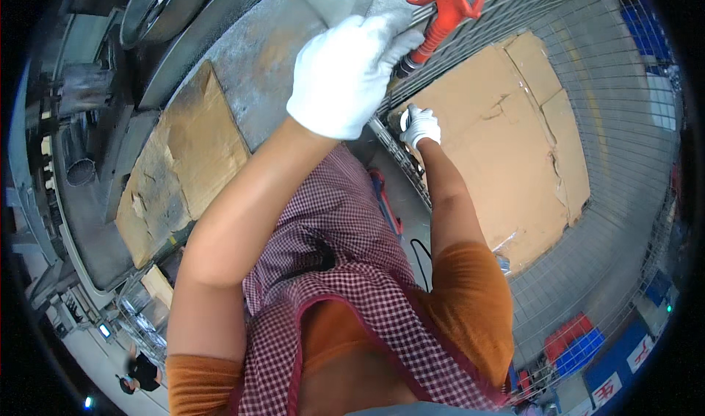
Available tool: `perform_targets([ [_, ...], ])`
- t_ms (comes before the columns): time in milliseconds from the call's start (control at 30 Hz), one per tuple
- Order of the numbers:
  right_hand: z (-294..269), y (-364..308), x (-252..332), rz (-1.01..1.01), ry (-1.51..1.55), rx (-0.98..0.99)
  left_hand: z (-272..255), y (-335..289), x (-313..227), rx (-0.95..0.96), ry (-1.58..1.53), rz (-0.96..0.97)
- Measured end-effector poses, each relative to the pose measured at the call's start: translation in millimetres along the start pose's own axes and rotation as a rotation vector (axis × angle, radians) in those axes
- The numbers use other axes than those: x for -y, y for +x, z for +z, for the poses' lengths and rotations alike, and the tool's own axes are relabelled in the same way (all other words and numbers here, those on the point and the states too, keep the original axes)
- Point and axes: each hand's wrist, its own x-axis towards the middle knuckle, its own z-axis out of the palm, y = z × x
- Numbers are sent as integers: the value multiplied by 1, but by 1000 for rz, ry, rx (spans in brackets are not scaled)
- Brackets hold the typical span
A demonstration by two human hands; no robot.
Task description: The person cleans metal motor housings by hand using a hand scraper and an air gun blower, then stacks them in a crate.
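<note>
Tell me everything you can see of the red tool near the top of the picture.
The red tool looks like moulded plastic or painted metal, with a trigger-like lever and loop at its top end and a ribbed neck running down to a dark tip. It is held slanting above the wire cage. The left hand, in a white glove, grips it at the lower end. What it is exactly is unclear.

The picture is bright and even, with soft shadows. The white glove on the left hand (345,74) shines so bright that its folds barely show. Straight lines bend near the round black rim, and the far corners look blurry.
</note>
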Motion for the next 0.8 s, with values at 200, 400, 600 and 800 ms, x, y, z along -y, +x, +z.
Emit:
perform_targets([
  [200,33,36,14,-76,-26,63,-5,1,3,23,19,-27],
  [400,55,46,9,-88,85,97,-7,2,4,61,15,-13],
  [600,34,-8,-38,27,253,-156,0,-1,7,96,7,-40],
  [800,-51,-89,0,-96,755,-741,1,-1,9,160,-50,6],
])
